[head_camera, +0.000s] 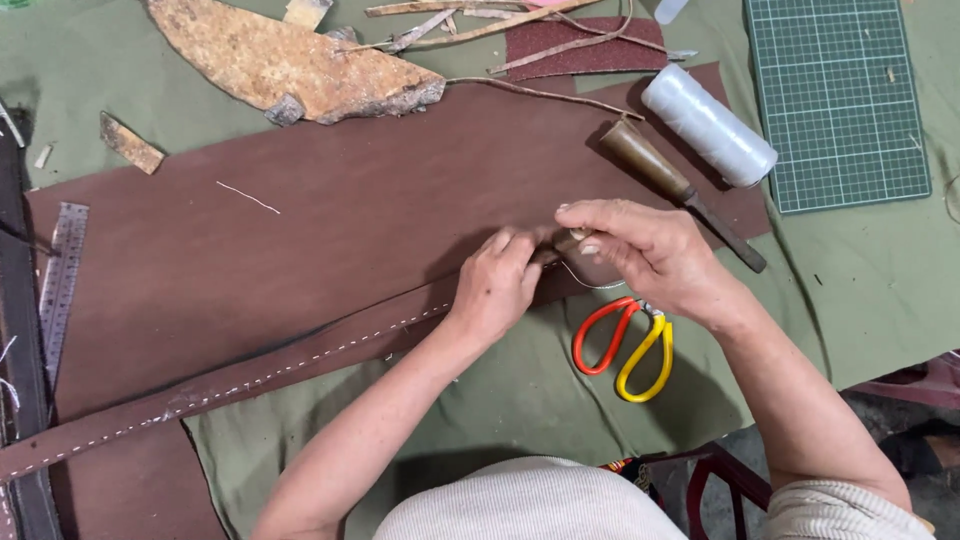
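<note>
A long brown leather strap (250, 375) with a line of white stitching runs from the lower left up to the middle of the table. My left hand (495, 285) pinches the strap's upper end from the left. My right hand (645, 250) grips the same end from the right, fingers curled over it, and a thin white thread (585, 282) loops out below it. Both hands rest over a large brown leather sheet (320, 215). What sits between the fingertips is hidden.
Scissors (625, 350) with one orange and one yellow handle lie just below my right hand. A wooden-handled awl (665, 180), a white thread spool (708, 125), a green cutting mat (838, 100), a metal ruler (58, 285) and tan leather scraps (290, 60) lie around.
</note>
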